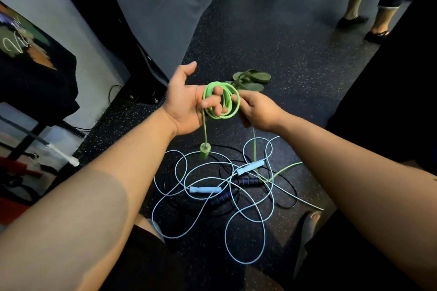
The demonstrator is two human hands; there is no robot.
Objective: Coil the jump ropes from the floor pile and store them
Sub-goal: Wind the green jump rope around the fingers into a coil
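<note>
- One of the three ropes is in hand: the green rope (227, 98) is partly coiled, several tight loops hanging round the fingers of the left hand (185, 104).
- The left hand is palm up with the thumb spread out and the fingers curled through the coil; the right hand (259, 111) pinches the coil's right edge, where the loose strand feeds in.
- A good length of green cord runs from the right hand down to the floor (283, 54) and off to the right, so this coil looks about half wound.
- The green handle (204, 151), a short matte cylinder, dangles below the left hand on a straight strand.
- Not yet started: the light blue rope (250, 166) and the black rope (221, 198) lie tangled together on the floor below the hands.
- Nothing is stored, and I cannot tell where the storage place is.
- The cords are thin, smooth and springy-looking; the blue one sprawls in wide loops, with pale tube-shaped grips (204, 189), while the black one has dark ribbed grips.
- The floor is dark speckled rubber; a pair of green sandals (251, 78) sits beyond the hands.
</note>
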